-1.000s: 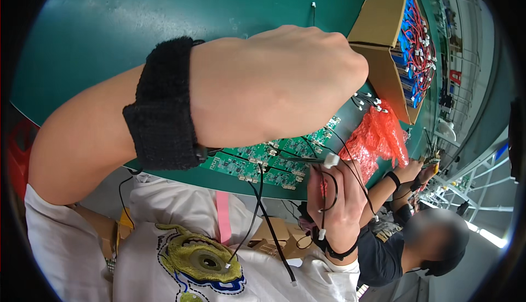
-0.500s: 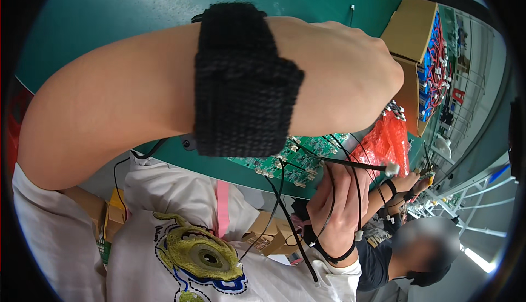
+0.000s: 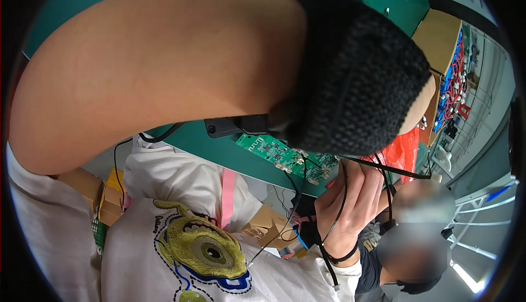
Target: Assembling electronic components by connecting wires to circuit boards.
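My left forearm reaches across the view from the left, with a wide black knitted band on its wrist. Only the edge of my left hand (image 3: 421,106) shows past the band, beside a red plastic bag (image 3: 402,153); its fingers are hidden. My right hand (image 3: 353,198), at the lower right, is closed at the right end of a green circuit board (image 3: 268,150), its fingertips partly hidden. White connectors sit along the board. Several thin black cables (image 3: 344,198) run from near it and drape over my right hand, some ending in white plugs (image 3: 435,178).
The board lies near the edge of a green table (image 3: 192,148). A black device (image 3: 222,128) is behind it. An open carton (image 3: 438,42) of blue parts with red wires stands at the far right. Another person (image 3: 413,252) is at the right; cardboard boxes (image 3: 268,225) are below the table.
My left arm has moved right and nearer the camera, so its band now covers most of the hand. The black device has come into view. My right hand stays by the board.
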Available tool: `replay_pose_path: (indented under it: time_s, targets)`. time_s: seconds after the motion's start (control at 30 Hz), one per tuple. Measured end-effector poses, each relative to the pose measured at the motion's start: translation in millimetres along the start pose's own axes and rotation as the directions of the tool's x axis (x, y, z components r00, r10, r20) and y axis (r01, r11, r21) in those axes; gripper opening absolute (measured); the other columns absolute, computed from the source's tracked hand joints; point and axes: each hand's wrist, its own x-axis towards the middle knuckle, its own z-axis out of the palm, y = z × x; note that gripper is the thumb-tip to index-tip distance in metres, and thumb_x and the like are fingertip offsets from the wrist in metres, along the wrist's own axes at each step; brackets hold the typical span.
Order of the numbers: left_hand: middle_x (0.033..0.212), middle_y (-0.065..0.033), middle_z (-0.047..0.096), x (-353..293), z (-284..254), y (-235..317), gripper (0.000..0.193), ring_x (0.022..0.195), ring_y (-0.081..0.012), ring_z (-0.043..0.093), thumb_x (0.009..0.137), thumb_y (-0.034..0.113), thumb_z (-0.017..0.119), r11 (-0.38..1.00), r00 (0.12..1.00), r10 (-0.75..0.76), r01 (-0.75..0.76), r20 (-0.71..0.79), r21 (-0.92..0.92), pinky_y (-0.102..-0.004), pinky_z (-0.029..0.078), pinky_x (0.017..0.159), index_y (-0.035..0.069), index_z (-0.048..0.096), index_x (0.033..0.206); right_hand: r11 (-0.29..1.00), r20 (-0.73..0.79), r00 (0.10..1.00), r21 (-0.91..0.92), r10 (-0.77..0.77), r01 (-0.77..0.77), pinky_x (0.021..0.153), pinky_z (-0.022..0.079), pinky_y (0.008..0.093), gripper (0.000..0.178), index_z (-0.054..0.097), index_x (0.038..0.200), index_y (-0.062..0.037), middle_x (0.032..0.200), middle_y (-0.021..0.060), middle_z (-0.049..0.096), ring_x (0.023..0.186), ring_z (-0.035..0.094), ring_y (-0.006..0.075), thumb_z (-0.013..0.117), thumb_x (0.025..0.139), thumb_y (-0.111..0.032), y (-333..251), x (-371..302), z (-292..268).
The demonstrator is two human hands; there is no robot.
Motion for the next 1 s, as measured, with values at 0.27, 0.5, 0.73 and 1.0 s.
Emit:
replay_pose_path:
  time_s: [0.27,0.5,0.73,1.0]
  targets:
    - [0.105,-0.0159,0.060,27.6,-7.9,28.5,0.020,0.099,-0.0339,0.059,0.088,0.010,0.060,0.980,0.982,-0.182,0.186,-0.055,0.075,-0.0389,0.051,0.085,-0.004,0.059,0.103,0.998,0.053,0.999,0.056,-0.003,0.000,0.082,0.052,0.0430,0.031,0.068,0.105,0.0022,0.098,0.0166,0.065,0.087,0.065,0.0361,0.066,0.077,0.015,0.0,5.9,-12.9]
    - [0.088,-0.0154,0.061,63.3,-32.7,25.3,0.012,0.095,-0.0334,0.060,0.086,0.006,0.064,0.854,0.847,-0.443,0.499,0.295,-0.147,-0.0427,0.049,0.078,-0.003,0.058,0.090,0.946,0.176,0.978,0.282,0.115,-0.162,0.069,0.053,0.0395,0.033,0.066,0.113,0.0049,0.091,0.0152,0.063,0.077,0.063,0.0312,0.073,0.081,0.010,17.0,-4.4,-35.5]
    - [0.076,-0.0084,0.052,94.0,-29.2,22.3,0.030,0.068,-0.0195,0.050,0.105,0.027,0.052,0.768,0.883,-0.219,0.419,0.416,-0.484,-0.0341,0.044,0.065,0.000,0.064,0.103,0.469,0.171,0.745,0.682,0.644,-0.562,0.067,0.049,0.0201,0.020,0.070,0.113,0.0055,0.091,0.0069,0.072,0.075,0.064,0.0084,0.066,0.094,0.002,54.1,-2.6,-54.6]
    - [0.075,0.0080,0.042,92.1,-34.8,21.6,0.035,0.060,-0.0018,0.036,0.109,0.032,0.051,0.107,0.646,-0.243,0.759,0.724,-0.642,-0.0203,0.029,0.050,0.001,0.067,0.112,-0.015,0.175,0.802,0.979,0.572,-0.204,0.052,0.043,0.0206,0.026,0.061,0.123,0.0056,0.097,0.0077,0.070,0.066,0.061,0.0082,0.065,0.098,0.001,51.5,42.9,-45.1]
